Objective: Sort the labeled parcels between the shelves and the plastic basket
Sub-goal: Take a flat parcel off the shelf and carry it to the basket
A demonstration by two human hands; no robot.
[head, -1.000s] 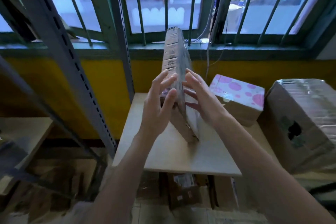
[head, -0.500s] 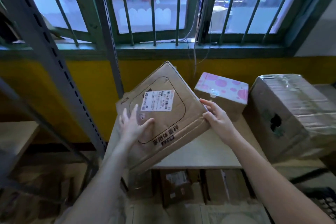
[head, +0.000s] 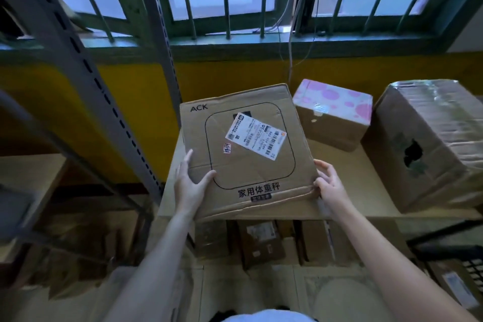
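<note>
A flat square cardboard parcel (head: 248,162) marked ACK, with a white shipping label (head: 254,134) on top, lies face up over the wooden shelf board (head: 347,191). My left hand (head: 189,185) grips its near left corner, thumb on top. My right hand (head: 330,185) grips the near right corner. The parcel's near edge overhangs the shelf front. A black plastic basket (head: 470,266) shows only partly at the lower right edge.
A box with a pink dotted top (head: 332,112) sits behind the parcel to the right. A large taped brown box (head: 428,144) stands further right. Grey slotted shelf uprights (head: 91,78) rise at left. More parcels (head: 261,243) sit on the level below.
The parcel stood on edge between my hands, then tipped over and turned. It now lies flat and label up on the shelf, with my hands at its near corners.
</note>
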